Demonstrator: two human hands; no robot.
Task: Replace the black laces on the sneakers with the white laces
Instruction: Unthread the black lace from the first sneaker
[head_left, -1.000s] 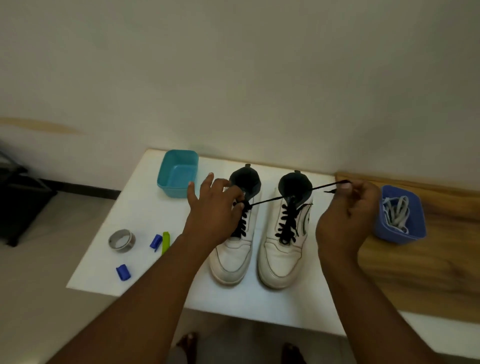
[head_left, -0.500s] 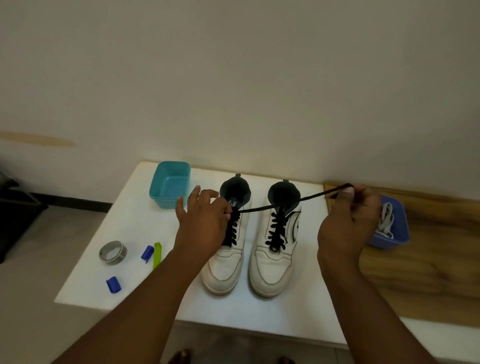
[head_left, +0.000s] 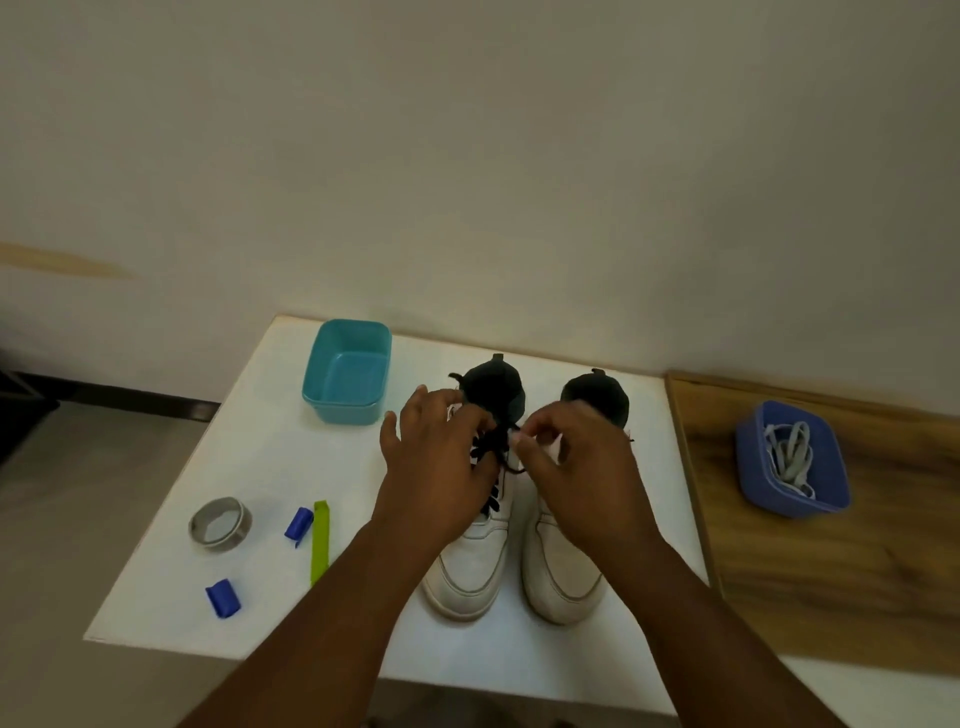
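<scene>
Presently both hands work the black lace (head_left: 493, 451) on the left sneaker (head_left: 475, 551), mid-table near the back edge. Right hand (head_left: 574, 467) pinches the lace; left hand (head_left: 434, 457) curls over the eyelets, grip unclear. Risk: tugging could snag it, dragging the unsteadied sneaker.

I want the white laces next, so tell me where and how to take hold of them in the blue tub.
Pinch the white laces at the looped bundle standing up in the blue tub, coming from straight above with the right hand. The tub's walls block any sideways approach, and the loops rise toward the open top, so they look easiest to hook. Their ends are not clearly visible.
</scene>
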